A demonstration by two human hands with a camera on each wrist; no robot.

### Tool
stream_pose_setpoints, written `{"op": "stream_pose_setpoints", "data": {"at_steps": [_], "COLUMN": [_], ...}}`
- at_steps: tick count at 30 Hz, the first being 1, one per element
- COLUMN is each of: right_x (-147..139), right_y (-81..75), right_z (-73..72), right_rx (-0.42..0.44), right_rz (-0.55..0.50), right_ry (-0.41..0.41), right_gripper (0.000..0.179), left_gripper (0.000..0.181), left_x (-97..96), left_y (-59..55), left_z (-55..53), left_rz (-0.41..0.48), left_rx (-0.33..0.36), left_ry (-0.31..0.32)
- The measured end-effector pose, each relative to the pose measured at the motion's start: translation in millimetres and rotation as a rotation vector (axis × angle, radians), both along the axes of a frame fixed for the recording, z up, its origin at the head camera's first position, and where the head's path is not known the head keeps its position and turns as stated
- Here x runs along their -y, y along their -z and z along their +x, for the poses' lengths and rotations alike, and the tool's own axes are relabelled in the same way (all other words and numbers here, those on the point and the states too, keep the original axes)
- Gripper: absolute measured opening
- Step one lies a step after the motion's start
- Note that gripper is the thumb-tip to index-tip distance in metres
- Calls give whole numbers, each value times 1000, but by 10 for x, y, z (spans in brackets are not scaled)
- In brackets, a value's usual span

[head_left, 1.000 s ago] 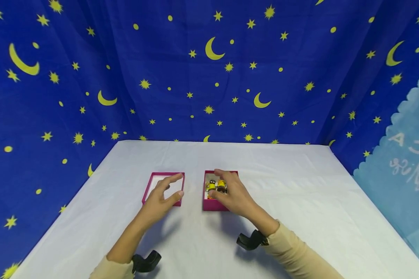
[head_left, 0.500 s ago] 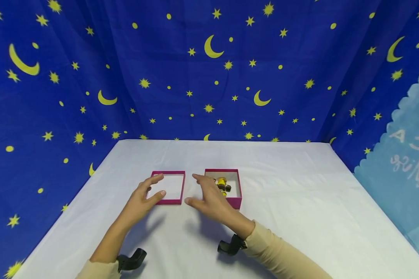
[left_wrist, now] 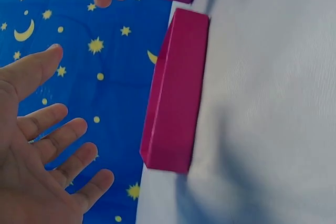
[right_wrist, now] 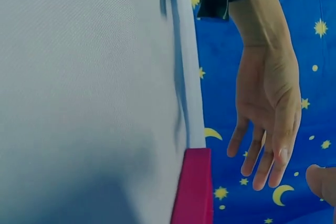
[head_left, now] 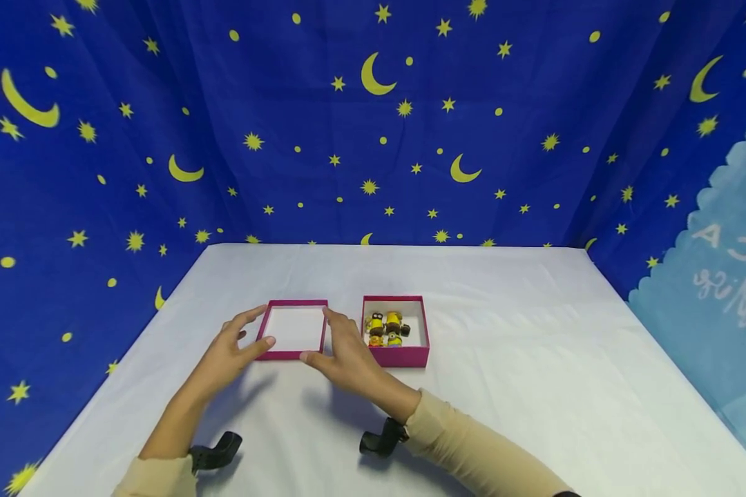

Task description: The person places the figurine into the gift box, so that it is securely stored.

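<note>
A shallow magenta box lid (head_left: 294, 355) with a white inside lies on the white tablecloth, hollow side up. My left hand (head_left: 224, 355) is at its left edge, thumb and fingers spread apart; the left wrist view shows this left hand (left_wrist: 47, 145) with straight, parted fingers, apart from the lid (left_wrist: 176, 93). At the lid's right edge my right hand (head_left: 351, 359) hovers, fingers extended; whether it touches the lid cannot be told. Right of the lid stands a deeper magenta box (head_left: 400, 357) holding several small yellow toy figures (head_left: 394, 321).
White cloth covers the table (head_left: 503, 345). A blue curtain (head_left: 298, 103) with yellow moons and stars hangs behind and at the left. A light blue scalloped panel (head_left: 715, 297) is at the right. Black wrist cameras (head_left: 217, 452) sit on both wrists.
My right hand has moved left from over the box of figures to the lid's right edge. My left hand has drawn left, from over the lid to its left edge.
</note>
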State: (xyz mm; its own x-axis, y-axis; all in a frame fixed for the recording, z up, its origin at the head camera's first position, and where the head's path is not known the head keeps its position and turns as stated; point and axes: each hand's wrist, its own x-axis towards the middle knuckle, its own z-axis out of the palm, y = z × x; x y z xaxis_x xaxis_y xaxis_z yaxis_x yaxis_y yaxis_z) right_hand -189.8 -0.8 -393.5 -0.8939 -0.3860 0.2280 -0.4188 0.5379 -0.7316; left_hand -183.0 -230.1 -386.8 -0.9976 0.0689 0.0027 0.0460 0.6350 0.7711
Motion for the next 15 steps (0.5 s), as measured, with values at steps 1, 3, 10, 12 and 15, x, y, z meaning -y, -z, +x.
{"op": "stream_pose_setpoints", "data": {"at_steps": [1,3,10,12,15], "right_x": [19,54,138,162,202], "right_y": [10,36,152,183,235], "right_z": [-8,-22,-89,-114,-149], "right_rx": [10,35,58,54,37], "right_rz": [-8,-16,1,4,20], "right_ry": [3,9,41,63,106], "right_gripper": [81,82,83,82,82], "left_gripper": [75,75,77,78,77], "left_x": [20,59,170,198,238], "left_y": [9,30,108,127,160], "left_z": [-12,-39,-126,-146,-173], "left_rz": [1,-2,-28,-32,-38], "left_rx": [4,11,49,60,57], "left_ry": [6,18,50,57,69]}}
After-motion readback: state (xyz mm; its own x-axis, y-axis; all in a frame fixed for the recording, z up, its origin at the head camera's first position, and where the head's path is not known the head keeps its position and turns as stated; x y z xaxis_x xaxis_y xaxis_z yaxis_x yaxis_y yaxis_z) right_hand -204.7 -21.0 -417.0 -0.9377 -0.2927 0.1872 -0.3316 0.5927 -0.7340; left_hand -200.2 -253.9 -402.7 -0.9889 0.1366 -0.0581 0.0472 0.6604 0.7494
